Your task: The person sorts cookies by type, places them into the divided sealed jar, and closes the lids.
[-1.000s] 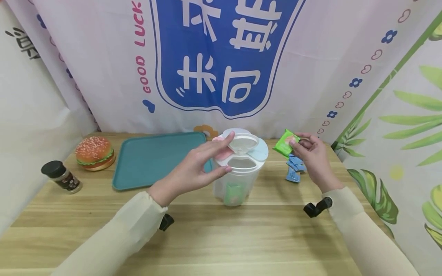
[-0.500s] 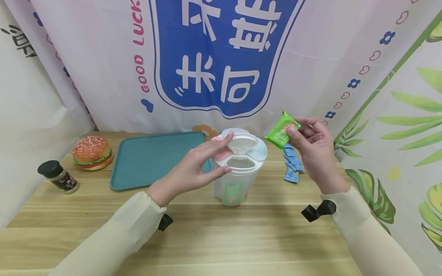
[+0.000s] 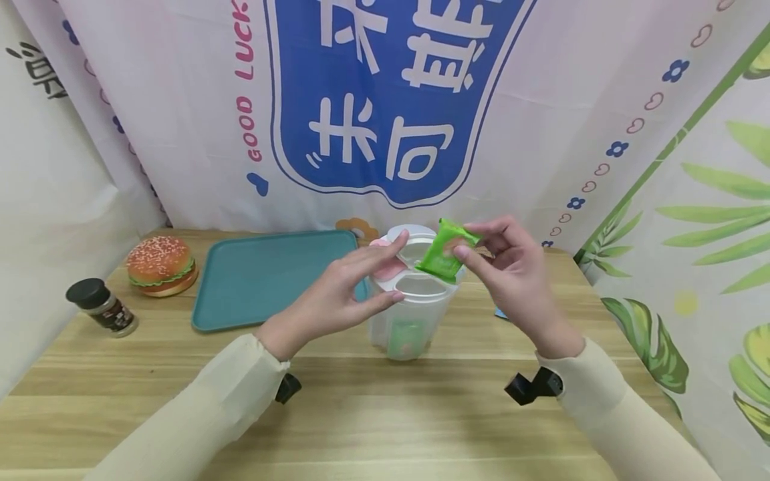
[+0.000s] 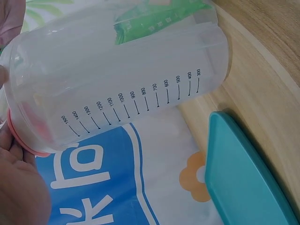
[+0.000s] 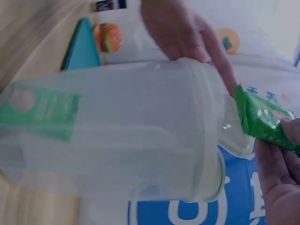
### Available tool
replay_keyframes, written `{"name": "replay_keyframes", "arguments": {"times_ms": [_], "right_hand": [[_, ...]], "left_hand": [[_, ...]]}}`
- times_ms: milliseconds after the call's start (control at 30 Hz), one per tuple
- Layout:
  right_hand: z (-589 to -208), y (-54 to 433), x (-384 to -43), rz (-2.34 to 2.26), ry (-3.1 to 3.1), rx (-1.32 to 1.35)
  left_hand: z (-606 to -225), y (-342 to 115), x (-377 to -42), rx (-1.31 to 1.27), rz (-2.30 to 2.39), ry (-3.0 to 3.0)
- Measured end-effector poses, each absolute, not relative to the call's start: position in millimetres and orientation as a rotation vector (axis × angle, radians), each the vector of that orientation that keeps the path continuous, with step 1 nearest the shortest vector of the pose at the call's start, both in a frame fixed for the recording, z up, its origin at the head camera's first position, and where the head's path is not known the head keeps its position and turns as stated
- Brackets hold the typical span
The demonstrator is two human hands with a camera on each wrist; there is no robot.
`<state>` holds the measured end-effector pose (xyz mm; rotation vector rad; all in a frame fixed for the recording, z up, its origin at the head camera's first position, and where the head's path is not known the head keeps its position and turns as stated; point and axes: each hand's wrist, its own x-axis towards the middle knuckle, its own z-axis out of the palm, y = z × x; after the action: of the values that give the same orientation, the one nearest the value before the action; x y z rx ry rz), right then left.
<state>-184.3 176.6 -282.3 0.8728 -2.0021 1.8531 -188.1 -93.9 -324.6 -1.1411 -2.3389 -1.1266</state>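
Note:
A clear storage canister (image 3: 430, 314) stands upright on the wooden table, its sectioned lid having one raised flap (image 5: 236, 131) over a front opening. Inside, near the bottom, a green packet (image 5: 40, 110) shows through the wall. My left hand (image 3: 339, 294) rests at the lid's left side with fingers extended, the index fingertip by the flap and the thumb touching the front rim. Between thumb and fingers my right hand (image 3: 511, 267) pinches another green snack packet (image 3: 448, 250), just above the right of the opening. In the left wrist view, measuring marks run along the canister.
A teal tray (image 3: 271, 277) lies left of the canister. Further left are a toy hamburger (image 3: 161, 266) and a black-capped seasoning jar (image 3: 102, 307). Behind my right hand, a blue sachet (image 3: 500, 312) is mostly hidden. A printed curtain (image 3: 204, 133) hangs along the table's back.
My right hand has lifted the green packet off from beside the blue sachets and carried it left to above the canister's opening. The left hand has stayed at the lid.

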Motion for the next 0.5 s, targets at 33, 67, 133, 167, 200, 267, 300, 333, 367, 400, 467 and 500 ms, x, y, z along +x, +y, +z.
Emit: {"name": "replay_keyframes", "arguments": {"times_ms": [33, 67, 133, 167, 200, 267, 300, 333, 367, 400, 467, 500], "right_hand": [[-284, 175, -183, 1.798, -2.010, 0.913], [-286, 173, -182, 1.741, -2.019, 0.949], [-289, 169, -181, 1.651, -2.033, 1.012], [-291, 167, -180, 1.614, -2.035, 1.034], [-293, 166, -180, 1.575, -2.042, 1.055], [-297, 164, -180, 1.510, -2.050, 1.097], [-299, 163, -181, 1.482, -2.051, 1.120], [-300, 162, -181, 1.454, -2.055, 1.145], [-302, 161, -181, 1.421, -2.060, 1.169], [-304, 161, -182, 1.390, -2.068, 1.194], [-306, 160, -182, 1.341, -2.085, 1.235], [-307, 160, -182, 1.316, -2.103, 1.248]], "left_hand": [[-325, -94, -188, -1.141, -1.128, -2.341], [-325, -94, -188, -1.143, -1.128, -2.341], [-325, -93, -189, -1.148, -1.128, -2.339], [-325, -93, -189, -1.151, -1.125, -2.338], [-325, -93, -189, -1.152, -1.123, -2.339], [-326, -94, -190, -1.155, -1.117, -2.339], [-326, -94, -190, -1.157, -1.114, -2.337], [-326, -94, -190, -1.158, -1.111, -2.335], [-326, -94, -189, -1.159, -1.110, -2.334], [-326, -94, -189, -1.163, -1.109, -2.329], [-326, -95, -189, -1.166, -1.108, -2.319], [-326, -95, -190, -1.166, -1.109, -2.317]]}}
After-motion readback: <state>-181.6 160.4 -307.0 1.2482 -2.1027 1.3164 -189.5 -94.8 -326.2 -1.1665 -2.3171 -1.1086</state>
